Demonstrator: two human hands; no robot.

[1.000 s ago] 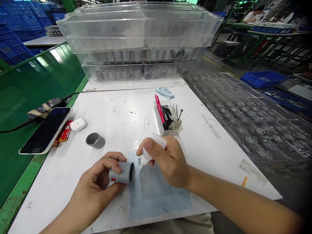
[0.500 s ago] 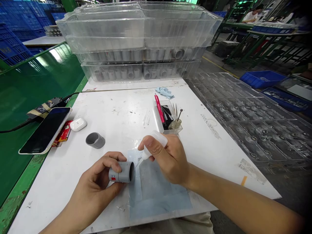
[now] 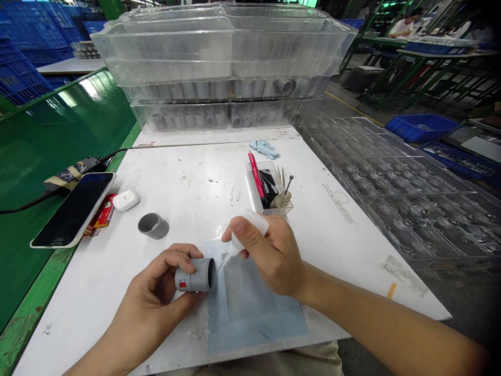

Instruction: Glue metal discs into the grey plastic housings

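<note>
Between the fingers and thumb of my left hand [image 3: 156, 297] is a short grey tube [image 3: 201, 275] with a red mark, lying sideways, its open end toward the right. My right hand [image 3: 274, 256] is closed around a white squeeze bottle [image 3: 250, 230]. The bottle's thin clear nozzle points down and left, its tip close to the tube's open rim; whether it touches I cannot tell. Beneath both hands lies a blue sheet [image 3: 258, 334] on the white table. A second grey ring-like tube [image 3: 153, 225] stands behind my left hand.
A small clear box [image 3: 270, 209] holds a red pen [image 3: 256, 175] and tools. Cotton swabs [image 3: 235, 189] and a blue cloth [image 3: 264, 148] lie nearby. Stacked clear trays [image 3: 230, 62] rise at the back. A phone [image 3: 74, 209] and white case [image 3: 126, 200] sit left.
The grey tube has turned slightly in my left hand, and its open end sits a touch higher. My right hand and the bottle have hardly moved.
</note>
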